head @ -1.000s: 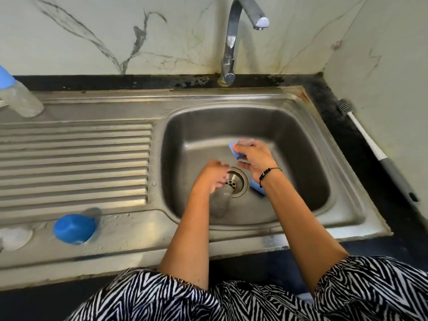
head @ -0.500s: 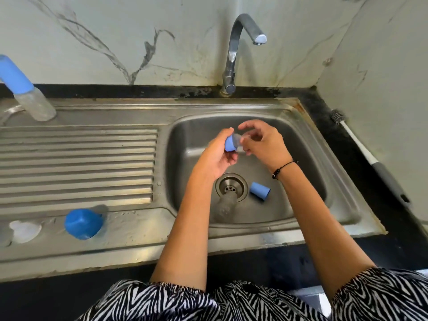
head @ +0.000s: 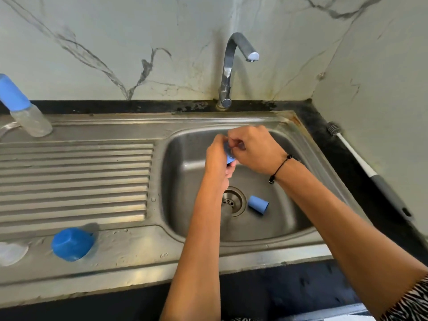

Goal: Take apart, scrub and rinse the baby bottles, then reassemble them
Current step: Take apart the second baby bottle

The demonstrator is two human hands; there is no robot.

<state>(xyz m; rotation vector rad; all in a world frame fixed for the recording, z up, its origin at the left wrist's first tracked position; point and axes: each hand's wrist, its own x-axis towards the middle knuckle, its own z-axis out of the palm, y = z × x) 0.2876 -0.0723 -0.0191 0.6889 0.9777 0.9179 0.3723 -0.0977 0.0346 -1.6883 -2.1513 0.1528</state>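
Above the sink basin [head: 287, 218], my left hand [head: 216, 159] grips a small blue bottle collar [head: 229, 156]. My right hand [head: 253, 149] meets it from the right and pinches the clear nipple [head: 240, 147] at the collar's top, mostly hidden by my fingers. A blue cap [head: 258, 205] lies on its side on the basin floor, right of the drain [head: 232, 201]. A clear bottle body lies by the drain, almost wholly hidden behind my left forearm.
A second bottle [head: 31, 122] with a blue cap stands at the far left of the drainboard [head: 74, 177]. A blue cap [head: 72, 244] and a clear part [head: 11, 252] lie at the front left. The tap [head: 228, 72] is off. A bottle brush [head: 370, 174] lies along the right counter.
Both hands rose from the basin floor with the collar, leaving the bottle body and blue cap by the drain. They have since closed together around the collar, higher in the basin.
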